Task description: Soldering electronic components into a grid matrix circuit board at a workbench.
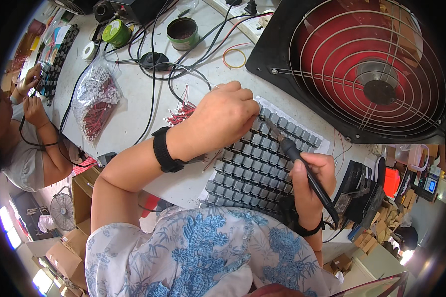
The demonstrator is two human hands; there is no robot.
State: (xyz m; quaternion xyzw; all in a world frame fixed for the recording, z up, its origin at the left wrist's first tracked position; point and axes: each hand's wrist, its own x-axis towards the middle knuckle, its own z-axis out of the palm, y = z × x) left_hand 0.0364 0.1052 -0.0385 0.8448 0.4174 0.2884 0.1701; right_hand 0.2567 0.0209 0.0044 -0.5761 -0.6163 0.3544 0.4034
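Observation:
My right hand (316, 185) is closed around the dark handle of a soldering iron (291, 149), whose tip points up and left to the far edge of a block array. That array (250, 171) is made of rows of small grey square parts on a pale sheet, in front of my body. Over its far left corner, my left hand (228, 113) is closed with the fingertips turned down; whatever it pinches is hidden. Beside the left wrist lies a bundle of red and white wires (181, 115) with small white connectors.
A large black fan (376, 74) with a wire guard stands at the far right. A bag of wired connectors (96, 96), a green tin (182, 33), a green spool (116, 32) and tangled black cables occupy the table's left and back. Another person's hands (33, 109) work at the far left.

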